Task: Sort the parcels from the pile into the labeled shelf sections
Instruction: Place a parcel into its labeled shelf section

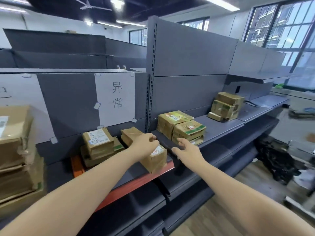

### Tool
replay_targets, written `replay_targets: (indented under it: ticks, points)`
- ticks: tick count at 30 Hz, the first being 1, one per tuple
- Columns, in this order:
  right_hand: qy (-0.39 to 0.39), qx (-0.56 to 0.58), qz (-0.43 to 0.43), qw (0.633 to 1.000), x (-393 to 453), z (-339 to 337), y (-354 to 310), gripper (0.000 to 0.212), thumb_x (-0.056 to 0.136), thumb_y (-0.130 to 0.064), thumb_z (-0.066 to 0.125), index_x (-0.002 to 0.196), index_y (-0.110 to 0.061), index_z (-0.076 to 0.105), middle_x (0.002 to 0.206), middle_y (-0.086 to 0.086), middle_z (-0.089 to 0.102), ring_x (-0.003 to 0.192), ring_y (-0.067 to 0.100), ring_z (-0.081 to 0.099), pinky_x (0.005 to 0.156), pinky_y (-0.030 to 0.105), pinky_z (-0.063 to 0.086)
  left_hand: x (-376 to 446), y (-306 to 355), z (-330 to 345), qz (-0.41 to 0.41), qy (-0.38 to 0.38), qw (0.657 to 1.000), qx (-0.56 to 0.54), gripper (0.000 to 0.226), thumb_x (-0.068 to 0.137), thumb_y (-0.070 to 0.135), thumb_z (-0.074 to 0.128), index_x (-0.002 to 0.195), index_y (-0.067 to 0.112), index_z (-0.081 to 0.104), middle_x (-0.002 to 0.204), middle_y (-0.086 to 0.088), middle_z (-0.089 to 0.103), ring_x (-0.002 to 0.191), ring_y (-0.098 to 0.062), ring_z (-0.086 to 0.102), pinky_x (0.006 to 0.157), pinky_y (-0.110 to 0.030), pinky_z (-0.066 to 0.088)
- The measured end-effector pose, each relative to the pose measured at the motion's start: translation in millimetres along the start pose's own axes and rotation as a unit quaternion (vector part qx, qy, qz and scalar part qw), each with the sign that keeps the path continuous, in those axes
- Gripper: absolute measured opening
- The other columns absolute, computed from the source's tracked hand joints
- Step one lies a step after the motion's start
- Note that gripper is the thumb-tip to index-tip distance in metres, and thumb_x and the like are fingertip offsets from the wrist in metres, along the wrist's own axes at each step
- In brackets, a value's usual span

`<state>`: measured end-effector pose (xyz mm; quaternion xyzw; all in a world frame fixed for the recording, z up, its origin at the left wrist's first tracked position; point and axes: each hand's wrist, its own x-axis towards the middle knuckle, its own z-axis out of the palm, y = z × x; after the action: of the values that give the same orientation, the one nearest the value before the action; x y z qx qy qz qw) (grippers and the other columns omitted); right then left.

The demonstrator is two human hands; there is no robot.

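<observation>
Parcel placement at shelf edge.
Left hand (146, 144) fingers curled on parcel (151, 155); right hand (185, 149), at 3 o'clock, fingers spread, holding nothing.

Grey shelf (221, 126) with red front edge, bearing parcels: stack (15, 150) at left end, pile (98, 145) and box (153, 157) mid-shelf, more (180, 128) rightward, last (226, 106) near right end.
</observation>
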<state>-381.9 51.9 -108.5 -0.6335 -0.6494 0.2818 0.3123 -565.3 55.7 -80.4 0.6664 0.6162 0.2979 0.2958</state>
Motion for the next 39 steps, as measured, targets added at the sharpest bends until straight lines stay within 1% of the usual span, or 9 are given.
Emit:
replay_targets:
  ticks: [4,7,12,18,28,31,35,37,39]
  points:
    - [-0.002,0.001,-0.006,1.000,14.0,-35.8,30.6,0.058,0.092,-0.035,0.060,0.146,-0.024,0.042,0.144,0.000,0.049,0.128,0.017,0.048,0.097,0.023,0.036,20.9,28.2,39.5,0.001,-0.006,1.000,-0.002,0.034,0.095,0.022,0.051,0.127,0.014,0.057,0.117,0.003,0.059,0.104,-0.014,0.052,0.088,-0.025,0.041]
    - [0.005,0.003,-0.008,1.000,22.2,-60.8,49.5,0.058,0.091,-0.034,0.061,0.144,-0.023,0.043,0.141,-0.001,0.052,0.125,0.016,0.050,0.092,0.022,0.036,32.8,47.4,65.5,0.002,-0.012,1.000,0.009,0.036,0.093,0.026,0.052,0.127,0.016,0.058,0.126,-0.001,0.060,0.112,-0.018,0.055,0.094,-0.028,0.042]
    - [0.014,-0.012,0.006,1.000,36.8,-92.4,77.3,0.059,0.090,-0.041,0.058,0.145,-0.026,0.042,0.139,-0.002,0.053,0.112,0.015,0.054,0.086,0.024,0.040,54.3,76.1,99.8,0.006,-0.037,0.999,0.030,0.036,0.094,0.029,0.051,0.127,0.017,0.056,0.128,-0.001,0.058,0.099,-0.015,0.051,0.081,-0.024,0.038]
    - [0.010,-0.006,0.031,0.999,47.3,-113.0,105.3,0.057,0.091,-0.039,0.057,0.145,-0.028,0.041,0.131,0.000,0.059,0.092,0.011,0.051,0.081,0.023,0.042,82.5,91.6,132.0,0.000,-0.074,0.996,0.052,0.045,0.096,0.031,0.048,0.138,0.015,0.049,0.138,-0.003,0.051,0.118,-0.020,0.050,0.086,-0.025,0.037]
    - [0.029,-0.032,0.078,0.996,107.5,-145.0,155.4,0.059,0.093,-0.039,0.055,0.148,-0.030,0.035,0.145,-0.001,0.047,0.121,0.019,0.053,0.088,0.023,0.041,160.8,107.5,180.0,0.010,-0.112,0.993,0.031,0.047,0.095,0.029,0.051,0.139,0.012,0.047,0.139,-0.005,0.051,0.122,-0.021,0.049,0.091,-0.025,0.036]
    - [0.039,-0.034,0.084,0.995,135.2,-157.4,164.1,0.060,0.094,-0.038,0.055,0.149,-0.028,0.034,0.146,-0.001,0.046,0.112,0.017,0.055,0.084,0.023,0.042,193.7,117.3,187.0,0.020,-0.118,0.992,0.029,0.044,0.095,0.027,0.051,0.137,0.013,0.048,0.134,-0.004,0.054,0.118,-0.022,0.051,0.090,-0.027,0.038]
    - [0.061,-0.043,0.090,0.993,169.5,-176.7,171.9,0.060,0.093,-0.037,0.054,0.149,-0.027,0.034,0.147,0.001,0.046,0.102,0.013,0.055,0.080,0.021,0.039,236.5,130.8,197.5,0.044,-0.124,0.991,0.015,0.017,0.094,0.022,0.050,0.108,0.017,0.056,0.116,-0.007,0.062,0.100,-0.020,0.055,0.090,-0.034,0.044]
    - [0.072,-0.042,0.095,0.992,183.3,-184.2,177.4,0.061,0.093,-0.037,0.054,0.149,-0.027,0.033,0.149,0.000,0.044,0.085,0.006,0.052,0.076,0.020,0.041,255.8,137.7,204.2,0.062,-0.129,0.989,0.026,0.027,0.094,0.024,0.049,0.117,0.014,0.058,0.120,-0.007,0.061,0.104,-0.021,0.055,0.091,-0.034,0.044]
    - [0.081,-0.041,0.103,0.990,195.7,-190.7,184.4,0.061,0.093,-0.038,0.054,0.149,-0.029,0.033,0.149,-0.001,0.043,0.086,0.008,0.053,0.077,0.022,0.043,272.8,145.0,211.8,0.068,-0.136,0.988,0.032,0.040,0.095,0.028,0.049,0.131,0.013,0.053,0.129,-0.006,0.058,0.113,-0.022,0.054,0.091,-0.030,0.041]
